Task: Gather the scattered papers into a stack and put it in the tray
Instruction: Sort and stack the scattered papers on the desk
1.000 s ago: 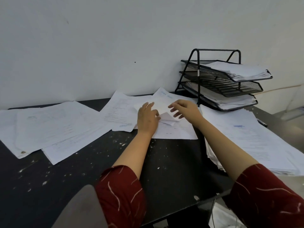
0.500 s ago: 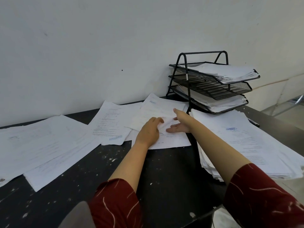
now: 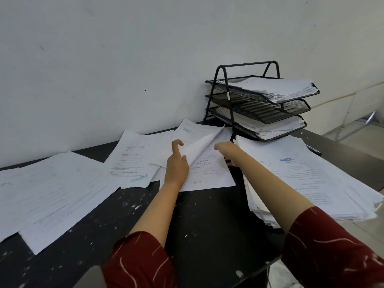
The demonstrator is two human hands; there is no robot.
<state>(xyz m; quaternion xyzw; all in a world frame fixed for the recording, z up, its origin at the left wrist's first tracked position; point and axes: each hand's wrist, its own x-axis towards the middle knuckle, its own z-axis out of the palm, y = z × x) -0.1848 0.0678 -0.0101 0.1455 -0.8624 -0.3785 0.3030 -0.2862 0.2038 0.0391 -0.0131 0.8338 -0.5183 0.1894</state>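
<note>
Loose papers (image 3: 133, 161) lie spread across the worktop (image 3: 207, 221), tray (image 3: 291, 109) at the back right. Left hand (image 3: 176, 165) pinches a lifted sheet (image 3: 199, 150); right hand (image 3: 228, 151) rests on the paper edge, fingers hidden, can't tell. Sheets look light, floppy, slippery: grip by the edges and square up first.
</note>
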